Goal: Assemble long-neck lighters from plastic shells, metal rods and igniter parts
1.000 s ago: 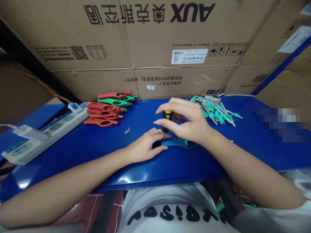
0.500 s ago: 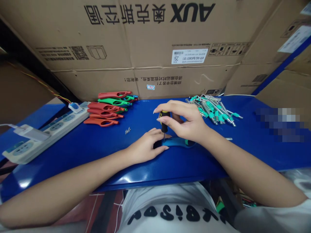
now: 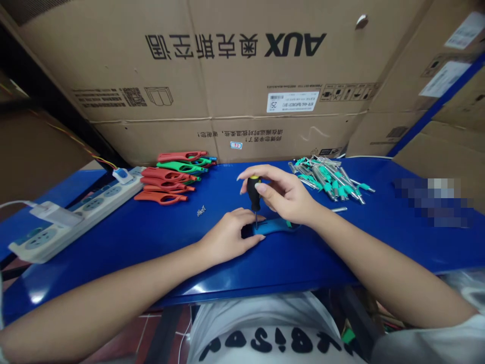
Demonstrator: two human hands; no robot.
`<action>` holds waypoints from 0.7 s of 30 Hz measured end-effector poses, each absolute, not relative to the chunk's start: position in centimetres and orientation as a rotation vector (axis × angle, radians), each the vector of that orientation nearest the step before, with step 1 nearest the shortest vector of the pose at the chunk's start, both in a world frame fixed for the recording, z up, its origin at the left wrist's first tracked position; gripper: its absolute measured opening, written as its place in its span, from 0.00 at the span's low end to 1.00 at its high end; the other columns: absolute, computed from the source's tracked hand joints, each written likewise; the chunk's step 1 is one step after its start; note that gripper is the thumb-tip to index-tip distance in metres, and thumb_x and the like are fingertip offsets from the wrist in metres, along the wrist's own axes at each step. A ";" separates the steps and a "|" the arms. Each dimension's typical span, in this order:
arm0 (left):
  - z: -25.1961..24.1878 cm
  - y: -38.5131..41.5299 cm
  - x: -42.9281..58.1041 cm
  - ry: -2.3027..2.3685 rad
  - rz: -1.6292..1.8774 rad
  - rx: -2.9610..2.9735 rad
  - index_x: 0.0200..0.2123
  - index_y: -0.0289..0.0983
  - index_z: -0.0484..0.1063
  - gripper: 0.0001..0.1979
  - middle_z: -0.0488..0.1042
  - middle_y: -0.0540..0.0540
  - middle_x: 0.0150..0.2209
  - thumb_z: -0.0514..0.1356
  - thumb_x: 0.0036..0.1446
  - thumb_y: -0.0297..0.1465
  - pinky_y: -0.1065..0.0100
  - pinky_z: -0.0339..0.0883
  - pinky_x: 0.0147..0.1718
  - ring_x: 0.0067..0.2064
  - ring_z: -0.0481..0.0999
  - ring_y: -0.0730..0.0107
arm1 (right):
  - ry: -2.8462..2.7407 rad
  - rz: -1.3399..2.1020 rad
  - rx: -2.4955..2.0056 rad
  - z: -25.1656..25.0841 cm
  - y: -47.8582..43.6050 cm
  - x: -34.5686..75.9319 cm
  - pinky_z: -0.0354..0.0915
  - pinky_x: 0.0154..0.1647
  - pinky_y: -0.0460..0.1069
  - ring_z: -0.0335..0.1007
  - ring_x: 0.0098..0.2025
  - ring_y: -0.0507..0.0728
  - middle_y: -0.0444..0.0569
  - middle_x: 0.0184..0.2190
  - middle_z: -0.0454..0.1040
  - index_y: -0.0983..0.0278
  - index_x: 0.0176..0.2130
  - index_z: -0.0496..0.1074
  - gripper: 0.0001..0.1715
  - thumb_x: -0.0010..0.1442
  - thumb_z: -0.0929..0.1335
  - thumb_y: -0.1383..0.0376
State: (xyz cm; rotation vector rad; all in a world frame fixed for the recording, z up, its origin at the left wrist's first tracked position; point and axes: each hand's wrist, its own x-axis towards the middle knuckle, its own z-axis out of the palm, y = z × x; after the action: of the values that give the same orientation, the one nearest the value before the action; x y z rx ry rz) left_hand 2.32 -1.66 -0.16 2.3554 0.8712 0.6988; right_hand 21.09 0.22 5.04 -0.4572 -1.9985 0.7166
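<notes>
My right hand is closed round the black handle of a small screwdriver with a yellow top. The screwdriver stands nearly upright, its tip down on a blue plastic lighter casing that lies on the table. My left hand grips the casing's left end between thumb and fingers, covering that end. A bit of green shows at the casing's right end, partly under my right wrist. Left of the hands lies a little heap of small screws.
Several red and green casings are stacked at the back left, beside a white power strip. Metal tubes with teal parts are piled at the back right; one loose tube lies nearer. A large cardboard box walls the back of the blue table.
The view has shifted slightly. My right fingers have changed position round the screwdriver handle, which leans a little more to the left. The left hand still holds the casing.
</notes>
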 end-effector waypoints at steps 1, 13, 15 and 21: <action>-0.1 -1.8 2.4 0.885 0.697 2.350 0.49 0.39 0.78 0.14 0.81 0.45 0.46 0.67 0.58 0.31 0.58 0.72 0.50 0.47 0.78 0.58 | -1.993 0.717 -0.441 5.1 0.2 21.0 0.72 0.38 0.46 0.74 0.38 0.51 0.52 0.42 0.76 0.66 0.53 0.70 0.16 0.72 0.62 0.61; -0.1 -2.1 2.4 0.899 0.720 2.338 0.45 0.38 0.78 0.13 0.82 0.46 0.44 0.68 0.56 0.29 0.60 0.72 0.46 0.44 0.79 0.59 | -1.952 -0.061 -0.542 4.1 0.2 21.0 0.70 0.36 0.49 0.71 0.37 0.54 0.51 0.37 0.75 0.63 0.47 0.73 0.12 0.68 0.67 0.60; 0.3 -2.1 2.4 0.926 0.705 2.349 0.44 0.38 0.78 0.11 0.81 0.46 0.41 0.68 0.56 0.29 0.60 0.72 0.44 0.42 0.78 0.60 | -2.002 0.144 -0.535 4.3 0.0 21.0 0.71 0.40 0.50 0.73 0.42 0.54 0.55 0.47 0.75 0.64 0.55 0.70 0.17 0.72 0.60 0.62; 0.5 -2.2 2.3 0.971 0.665 2.333 0.39 0.37 0.77 0.08 0.80 0.45 0.39 0.68 0.55 0.30 0.61 0.72 0.41 0.40 0.78 0.60 | -2.013 0.650 -0.488 4.9 -0.1 20.7 0.70 0.33 0.46 0.71 0.34 0.50 0.51 0.44 0.76 0.62 0.56 0.69 0.17 0.71 0.62 0.62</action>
State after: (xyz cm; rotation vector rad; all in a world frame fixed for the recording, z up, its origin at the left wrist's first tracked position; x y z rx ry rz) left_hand 2.33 -2.17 0.46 2.3333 0.9705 0.6651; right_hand 20.72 -0.06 4.87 -0.4880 -2.0132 0.6502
